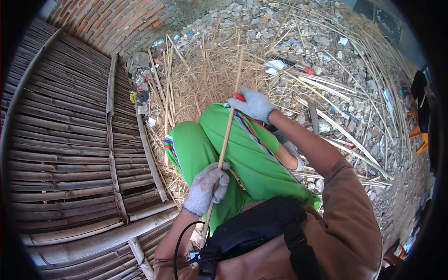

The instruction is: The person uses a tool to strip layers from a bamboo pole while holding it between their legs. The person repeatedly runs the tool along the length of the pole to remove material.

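Observation:
A long, thin bamboo stick [227, 133] slants across my lap, its far end over the straw and its near end beside my waist. My left hand [207, 185], in a pale grey work glove, is closed around its lower part. Further up, my right hand [252, 104], gloved too, is closed on a small red-handled tool [239, 97] lying against the stick above my knee. The tool's working edge is hidden. Green trousers [242, 158] cover my bent legs beneath the stick.
A bamboo slat wall [65, 154] stands close on my left, with a brick wall [112, 23] beyond. Straw-like shavings [205, 74] cover the ground ahead. Bamboo strips [347, 126] lie over rubble on the right, near an orange chair [421, 140].

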Demonstrator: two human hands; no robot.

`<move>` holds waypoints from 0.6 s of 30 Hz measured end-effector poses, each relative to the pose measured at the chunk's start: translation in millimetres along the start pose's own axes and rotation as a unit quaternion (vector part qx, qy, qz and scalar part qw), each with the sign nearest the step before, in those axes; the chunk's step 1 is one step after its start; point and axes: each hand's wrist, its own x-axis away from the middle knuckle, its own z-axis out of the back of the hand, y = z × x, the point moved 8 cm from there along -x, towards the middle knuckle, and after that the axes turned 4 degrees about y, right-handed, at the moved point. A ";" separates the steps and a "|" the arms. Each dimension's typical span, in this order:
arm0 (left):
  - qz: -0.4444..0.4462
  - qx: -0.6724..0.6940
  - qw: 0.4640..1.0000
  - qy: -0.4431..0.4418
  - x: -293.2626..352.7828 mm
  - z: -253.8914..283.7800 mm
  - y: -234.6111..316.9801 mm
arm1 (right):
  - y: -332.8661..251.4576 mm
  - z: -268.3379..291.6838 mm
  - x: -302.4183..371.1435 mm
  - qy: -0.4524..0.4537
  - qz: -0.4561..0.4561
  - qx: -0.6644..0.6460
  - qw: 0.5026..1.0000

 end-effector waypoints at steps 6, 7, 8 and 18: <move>-0.008 0.019 0.999 -0.033 -16.6 -1.3 10.1 | 28.1 -50.4 -22.1 -0.028 -0.032 -0.170 0.985; -0.023 0.021 0.999 -0.037 -20.5 1.8 15.5 | 29.0 -50.4 -22.5 -0.034 -0.081 -0.263 0.961; -0.037 0.022 0.998 -0.041 -24.0 3.3 21.7 | 29.8 -50.8 -21.9 -0.040 -0.130 -0.352 0.926; -0.049 0.084 0.992 -0.080 -76.6 -21.0 43.6 | -15.8 -14.9 -21.5 -0.016 -0.074 -0.331 0.941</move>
